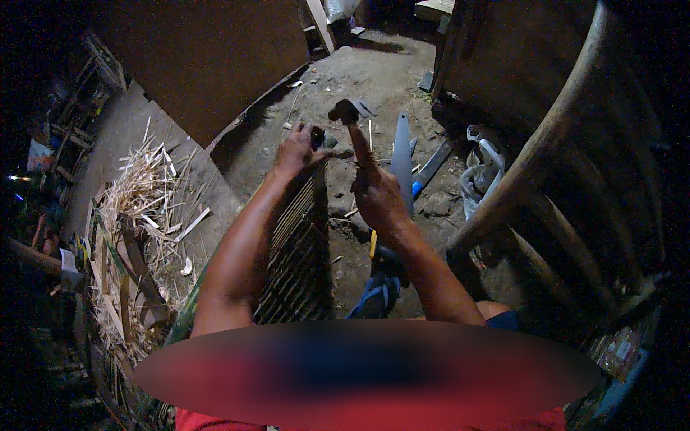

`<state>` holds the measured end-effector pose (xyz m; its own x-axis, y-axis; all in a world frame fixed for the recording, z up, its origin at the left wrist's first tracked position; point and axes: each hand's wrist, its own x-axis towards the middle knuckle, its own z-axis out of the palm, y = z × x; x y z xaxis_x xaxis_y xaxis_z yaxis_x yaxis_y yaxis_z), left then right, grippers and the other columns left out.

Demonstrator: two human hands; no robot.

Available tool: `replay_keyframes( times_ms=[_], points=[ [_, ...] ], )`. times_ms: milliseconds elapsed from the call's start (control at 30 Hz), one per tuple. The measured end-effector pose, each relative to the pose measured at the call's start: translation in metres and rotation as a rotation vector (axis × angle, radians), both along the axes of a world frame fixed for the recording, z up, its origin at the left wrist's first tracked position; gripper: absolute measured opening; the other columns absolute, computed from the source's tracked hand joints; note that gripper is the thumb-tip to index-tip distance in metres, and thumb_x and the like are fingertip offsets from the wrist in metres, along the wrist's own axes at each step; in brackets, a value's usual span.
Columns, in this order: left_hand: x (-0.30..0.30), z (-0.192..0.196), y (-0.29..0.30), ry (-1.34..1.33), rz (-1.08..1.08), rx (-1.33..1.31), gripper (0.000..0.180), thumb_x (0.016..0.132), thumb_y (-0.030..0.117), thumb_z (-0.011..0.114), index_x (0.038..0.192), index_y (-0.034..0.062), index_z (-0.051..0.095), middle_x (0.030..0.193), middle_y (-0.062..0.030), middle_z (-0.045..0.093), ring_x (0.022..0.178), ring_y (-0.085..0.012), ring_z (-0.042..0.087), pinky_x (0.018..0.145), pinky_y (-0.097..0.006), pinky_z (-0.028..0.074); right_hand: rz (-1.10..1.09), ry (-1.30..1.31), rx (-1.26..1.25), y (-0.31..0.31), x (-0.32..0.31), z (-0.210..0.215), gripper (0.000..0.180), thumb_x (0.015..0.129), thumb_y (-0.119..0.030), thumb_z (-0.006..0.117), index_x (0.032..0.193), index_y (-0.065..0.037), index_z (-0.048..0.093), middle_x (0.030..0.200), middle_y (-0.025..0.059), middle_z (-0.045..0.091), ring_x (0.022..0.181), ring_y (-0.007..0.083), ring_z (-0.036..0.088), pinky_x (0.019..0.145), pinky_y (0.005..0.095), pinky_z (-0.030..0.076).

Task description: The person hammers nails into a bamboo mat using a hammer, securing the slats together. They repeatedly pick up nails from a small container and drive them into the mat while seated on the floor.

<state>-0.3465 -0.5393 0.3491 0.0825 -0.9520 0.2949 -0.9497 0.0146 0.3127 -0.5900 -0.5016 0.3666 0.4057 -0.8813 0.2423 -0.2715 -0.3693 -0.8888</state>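
Logging, remotely, the head view. Step, as I judge it: hammering; best done with short, square blows, left hand (298,152) steadying the slatted panel (305,244), fingertips clear of the swing. Hammer (359,146): clamped in the right hand (378,200), its head farther out, right of the left hand. Slatted panel: near side of left hand; whether those fingers grip it, I cannot tell.

From where I stood, dim light fell palest on the dirt floor (388,72), with dark shadow beside the brown panel (208,65). Small white and blue lights (16,177) glared far left. Grainy blackness swallowed the warped rim; soft blur smeared the bottom.
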Motion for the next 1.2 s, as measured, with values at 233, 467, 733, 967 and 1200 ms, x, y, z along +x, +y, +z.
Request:
replay_keyframes(
  times_ms=[233,467,733,967,1200],
  points=[
    [0.000,-0.004,0.032,-0.214,0.035,0.253,0.111,0.069,0.039,0.087,0.155,0.0147,0.021,0.144,-0.0205,0.041,0.125,-0.0445,0.051,0.098,-0.055,0.049,-0.006,0.146,-0.060,0.008,-0.011,-0.008,0.057,0.090,-0.011,0.056,0.142,-0.018,0.037,0.082,0.0252,0.061,0.076,0.0466,0.059,0.066,0.0535,0.045],
    [0.001,-0.011,0.025,-0.307,0.071,0.301,0.110,0.074,0.033,0.084,0.157,0.0132,0.016,0.139,-0.0239,0.042,0.121,-0.0457,0.052,0.092,-0.056,0.052,-0.020,0.144,-0.175,0.011,-0.019,-0.012,0.055,0.089,-0.011,0.058,0.142,-0.012,0.044,0.082,0.0246,0.062,0.076,0.0477,0.059,0.068,0.0547,0.045],
    [0.008,-0.016,0.025,-0.296,0.031,0.263,0.110,0.074,0.035,0.084,0.156,0.0092,0.016,0.136,-0.0232,0.044,0.118,-0.0431,0.054,0.090,-0.054,0.054,0.004,-0.035,-0.348,0.019,-0.021,0.024,0.073,0.088,0.002,0.054,0.154,-0.019,0.031,0.079,0.0223,0.058,0.065,0.0402,0.055,0.060,0.0476,0.046],
    [0.000,-0.005,0.027,-0.299,0.069,0.297,0.106,0.075,0.036,0.083,0.154,0.0054,0.019,0.133,-0.0231,0.046,0.116,-0.0437,0.055,0.088,-0.054,0.055,-0.026,0.028,-0.384,0.003,0.006,0.023,0.068,0.090,-0.004,0.054,0.153,-0.014,0.031,0.084,0.0244,0.062,0.069,0.0441,0.058,0.061,0.0495,0.047],
    [-0.005,-0.001,0.030,-0.307,0.086,0.275,0.106,0.074,0.035,0.083,0.154,0.0043,0.020,0.130,-0.0242,0.046,0.113,-0.0452,0.057,0.086,-0.056,0.055,-0.046,-0.023,-0.449,0.000,0.011,0.017,0.073,0.091,-0.003,0.051,0.157,-0.020,0.024,0.075,0.0218,0.059,0.063,0.0380,0.058,0.056,0.0481,0.046]
  ],
)
